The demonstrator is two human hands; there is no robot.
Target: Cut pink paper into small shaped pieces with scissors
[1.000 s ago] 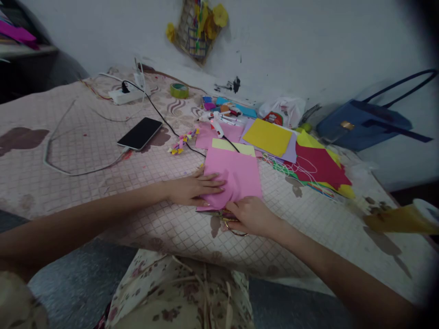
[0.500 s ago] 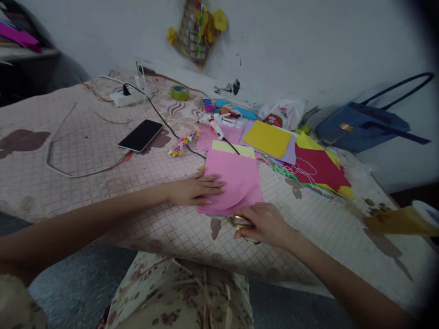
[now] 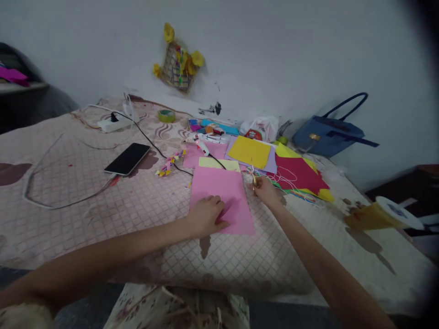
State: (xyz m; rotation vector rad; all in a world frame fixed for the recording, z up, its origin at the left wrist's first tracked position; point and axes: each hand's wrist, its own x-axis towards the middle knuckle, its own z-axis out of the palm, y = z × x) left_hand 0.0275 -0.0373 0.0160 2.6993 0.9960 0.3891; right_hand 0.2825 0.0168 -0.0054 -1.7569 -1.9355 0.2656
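A pink sheet of paper [image 3: 236, 205] lies on the cloth in front of me. My left hand [image 3: 206, 215] rests on its left part, fingers bent and the thumb apart, with nothing seen in it. To the right of the sheet, my right hand [image 3: 266, 192] is closed around scissors with gold-coloured handles [image 3: 254, 181]. Their blades point away from me, towards a yellow sheet [image 3: 249, 152]. A pale yellow strip [image 3: 219, 163] shows beyond the pink sheet's far edge. Near it, a white glue gun [image 3: 203, 147] lies on more pink paper.
Tangled white string [image 3: 288, 179] and red paper [image 3: 297, 172] lie at right, before a blue handbag [image 3: 327, 135]. A yellow cup-like container [image 3: 377, 215] is at far right. On the left are a tablet [image 3: 127, 159], its cable, a power strip [image 3: 115, 123] and green tape [image 3: 166, 115].
My right hand has carried the scissors from the sheet's near edge to beyond its right side. My left hand has slid nearer and bent its fingers. The sheet's near corner now lies flatter. The view has shifted.
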